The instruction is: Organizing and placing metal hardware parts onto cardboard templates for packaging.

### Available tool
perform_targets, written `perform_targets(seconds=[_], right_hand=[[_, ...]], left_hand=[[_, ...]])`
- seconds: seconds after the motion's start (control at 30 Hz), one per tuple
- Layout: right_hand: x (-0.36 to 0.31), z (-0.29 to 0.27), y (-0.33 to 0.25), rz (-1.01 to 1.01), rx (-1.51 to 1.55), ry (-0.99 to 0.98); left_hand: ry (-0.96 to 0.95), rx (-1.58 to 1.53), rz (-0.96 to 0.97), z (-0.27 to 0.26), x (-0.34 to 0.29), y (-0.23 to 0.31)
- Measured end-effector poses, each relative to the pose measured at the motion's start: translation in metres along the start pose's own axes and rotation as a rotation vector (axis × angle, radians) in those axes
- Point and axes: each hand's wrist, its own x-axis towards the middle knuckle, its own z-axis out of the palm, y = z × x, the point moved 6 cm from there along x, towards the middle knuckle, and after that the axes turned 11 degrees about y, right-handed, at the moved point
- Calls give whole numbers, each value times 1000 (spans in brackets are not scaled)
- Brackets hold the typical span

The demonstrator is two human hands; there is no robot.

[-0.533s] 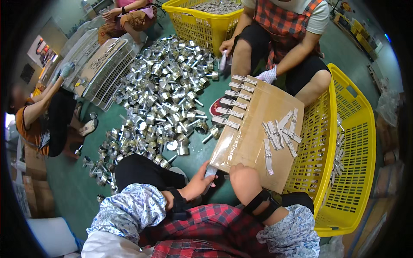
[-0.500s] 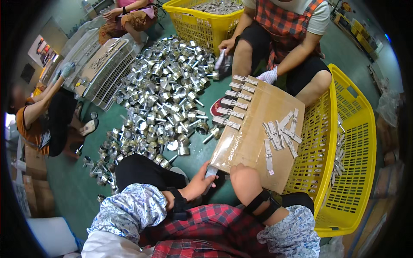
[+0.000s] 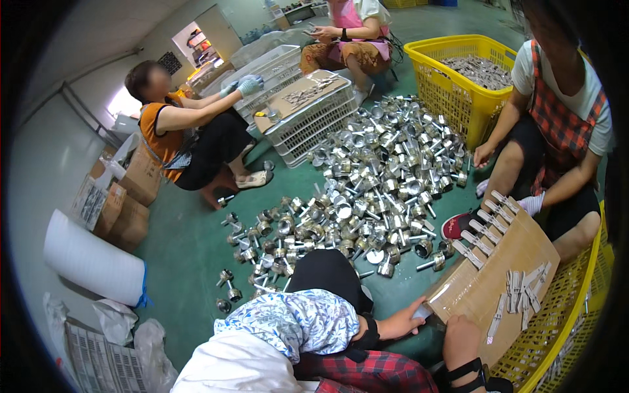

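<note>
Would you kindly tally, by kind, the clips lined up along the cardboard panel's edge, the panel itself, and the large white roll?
Pale clips in the row: 6
Cardboard panel: 1
Large white roll: 1
Total: 8

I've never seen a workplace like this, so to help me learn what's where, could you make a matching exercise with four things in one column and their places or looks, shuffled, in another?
Column one
1. Metal cups
2. White roll
3. Cardboard
4. Left hand

Column two
a. Brown, with clips lying on it
b. Heaped on the green floor
c. At the near left corner of the brown sheet
d. At the picture's left side, with a blue piece at one end

Right pairs: 1-b, 2-d, 3-a, 4-c
</note>
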Motion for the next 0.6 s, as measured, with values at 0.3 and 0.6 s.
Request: perform_targets(seconds=[0.3, 0.6], right_hand=[[2, 1, 1, 14, 19, 1], [3, -2, 1, 10, -6, 15]], left_hand=[[-1, 18, -8, 0, 2, -1], [-4, 4, -17, 0, 5, -6]])
